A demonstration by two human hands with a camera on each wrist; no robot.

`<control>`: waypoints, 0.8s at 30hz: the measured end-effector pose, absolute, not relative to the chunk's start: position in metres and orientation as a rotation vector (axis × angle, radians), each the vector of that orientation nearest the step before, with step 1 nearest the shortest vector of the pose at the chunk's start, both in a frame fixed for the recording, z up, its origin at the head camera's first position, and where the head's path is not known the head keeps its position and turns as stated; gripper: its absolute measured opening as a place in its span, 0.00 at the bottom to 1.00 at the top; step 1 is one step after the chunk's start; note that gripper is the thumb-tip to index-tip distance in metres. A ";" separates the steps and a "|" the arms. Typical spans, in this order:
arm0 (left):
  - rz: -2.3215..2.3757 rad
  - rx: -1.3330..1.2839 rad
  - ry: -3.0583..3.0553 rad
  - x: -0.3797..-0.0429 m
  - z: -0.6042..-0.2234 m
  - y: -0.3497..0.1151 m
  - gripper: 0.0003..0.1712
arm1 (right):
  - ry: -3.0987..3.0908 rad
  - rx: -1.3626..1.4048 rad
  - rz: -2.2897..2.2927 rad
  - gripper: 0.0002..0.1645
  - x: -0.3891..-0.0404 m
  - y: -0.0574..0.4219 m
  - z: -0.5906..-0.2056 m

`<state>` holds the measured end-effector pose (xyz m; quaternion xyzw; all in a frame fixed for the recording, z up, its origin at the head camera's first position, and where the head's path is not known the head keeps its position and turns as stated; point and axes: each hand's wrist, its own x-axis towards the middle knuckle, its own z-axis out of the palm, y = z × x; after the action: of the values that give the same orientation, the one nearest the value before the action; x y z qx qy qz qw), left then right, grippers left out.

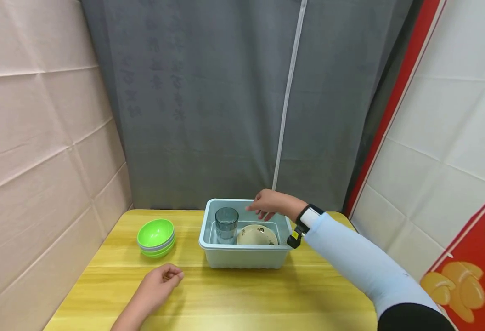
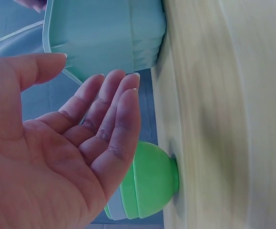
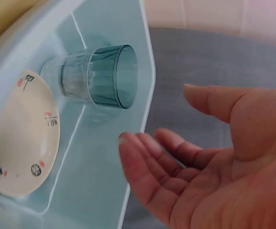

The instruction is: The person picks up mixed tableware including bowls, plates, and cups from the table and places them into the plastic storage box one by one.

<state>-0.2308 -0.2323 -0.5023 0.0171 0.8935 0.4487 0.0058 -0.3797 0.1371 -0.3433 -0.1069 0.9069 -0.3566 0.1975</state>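
hazards, left to right. at far left, a stack of bowls (image 1: 155,235), green with a grey one between, stood on the wooden surface (image 1: 242,294); a low brush by the nearby left hand (image 1: 155,285) could have shifted it, the bowls being merely nested. that hand held nothing, its fingers loosely bent and its thumb apart from them. the light-blue bin (image 1: 246,257) stood near the middle. inside, at its left, the tinted glassware (image 1: 227,220) stood upright; being tall, it seemed the likeliest to topple under a sideways knock, and a fall to the right could have chipped the patterned plate (image 1: 256,235) beside it. the right hand (image 1: 277,202) hung over the bin's back right part, fingers loosely bent and empty. the black wrist device (image 1: 295,236), close to the right rim, could have snagged there and jolted the contents.

writing, left to right. faint characters (image 1: 155,82) marked the grey curtain (image 1: 226,115), too dim to read. the plate's small black and red motifs were not legible as words. on the red panel (image 1: 474,257), one large black letter was cut off, perhaps an "e". no brand could be made out.
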 end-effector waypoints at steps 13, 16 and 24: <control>1.370 0.083 2.780 -0.239 -0.491 -0.226 0.07 | 2.597 -0.330 -1.298 0.23 -0.297 0.224 -0.339; 1.365 0.090 2.788 -0.241 -0.489 -0.227 0.07 | 2.613 -0.299 -1.351 0.23 -0.280 0.239 -0.344; 1.348 0.091 2.792 -0.243 -0.494 -0.230 0.08 | 2.635 -0.220 -1.470 0.23 -0.253 0.264 -0.378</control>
<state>-0.2429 -0.2298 -0.4936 0.0292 0.9000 0.4344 0.0198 -0.2535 0.2637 -0.3783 -0.0727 0.8695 -0.4850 0.0582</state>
